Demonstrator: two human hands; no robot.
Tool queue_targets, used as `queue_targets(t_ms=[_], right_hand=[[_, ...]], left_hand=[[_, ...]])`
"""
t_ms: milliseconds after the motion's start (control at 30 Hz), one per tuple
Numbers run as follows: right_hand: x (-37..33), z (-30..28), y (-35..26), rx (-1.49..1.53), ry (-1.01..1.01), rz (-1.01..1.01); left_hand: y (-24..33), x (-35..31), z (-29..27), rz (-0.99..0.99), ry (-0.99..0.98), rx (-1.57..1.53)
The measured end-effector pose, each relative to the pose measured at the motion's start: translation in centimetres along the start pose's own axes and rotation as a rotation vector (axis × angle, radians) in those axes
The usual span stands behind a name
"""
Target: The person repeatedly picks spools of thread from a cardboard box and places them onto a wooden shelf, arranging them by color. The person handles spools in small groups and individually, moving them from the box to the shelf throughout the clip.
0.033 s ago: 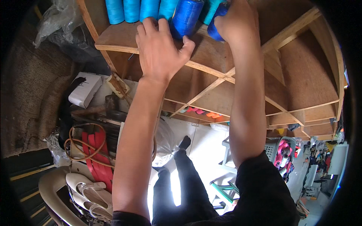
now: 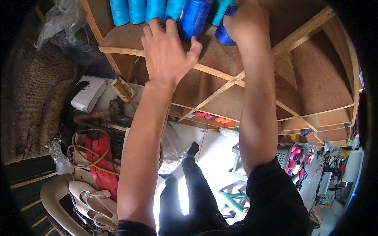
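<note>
Across the top, turquoise thread spools stand in a row in a wooden shelf compartment. In front of them is a dark blue thread spool. My left hand rests over the shelf's front edge, fingers a little apart and thumb spread beside that spool; its fingertips reach the spools' bases. A second dark blue thread spool, slightly tilted, is in my right hand, which closes around its right side and hides part of it. A teal spool shows behind.
Wooden dividers form more compartments below and to the right; small coloured spools lie lower down. At left are a white box, a coiled brown cable and sandals. A grey basket with pink spools stands at right.
The dark blue spool in my right hand has shifted slightly toward the shelf's front edge and left. My left hand has barely moved.
</note>
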State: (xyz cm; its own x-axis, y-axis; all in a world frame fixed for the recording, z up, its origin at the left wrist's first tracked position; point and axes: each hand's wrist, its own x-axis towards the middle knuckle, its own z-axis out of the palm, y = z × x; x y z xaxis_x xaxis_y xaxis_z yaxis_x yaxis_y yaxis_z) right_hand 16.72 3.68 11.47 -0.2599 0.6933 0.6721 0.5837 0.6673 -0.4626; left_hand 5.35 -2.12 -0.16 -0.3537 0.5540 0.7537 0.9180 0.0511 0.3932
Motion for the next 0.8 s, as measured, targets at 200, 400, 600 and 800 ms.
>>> queue_targets(t_ms=[200, 400, 600, 800], right_hand=[[-0.1, 0.4, 1.1, -0.350, -0.008, 0.029], [-1.8, 2.0, 2.7, -0.590, -0.071, -0.167], [-3.3, 2.6, 2.8, -0.689, 0.307, -0.341], [-8.0, 4.4, 1.3, -0.362, -0.034, 0.189]], left_hand=[[0.1, 0.2, 1.0, 0.026, -0.051, -0.024], [0.9, 1.3, 1.2, -0.154, -0.114, -0.087], [1.8, 1.7, 1.8, -0.169, 0.270, -0.063], [0.6, 2.4, 1.9, -0.301, 0.030, -0.241]])
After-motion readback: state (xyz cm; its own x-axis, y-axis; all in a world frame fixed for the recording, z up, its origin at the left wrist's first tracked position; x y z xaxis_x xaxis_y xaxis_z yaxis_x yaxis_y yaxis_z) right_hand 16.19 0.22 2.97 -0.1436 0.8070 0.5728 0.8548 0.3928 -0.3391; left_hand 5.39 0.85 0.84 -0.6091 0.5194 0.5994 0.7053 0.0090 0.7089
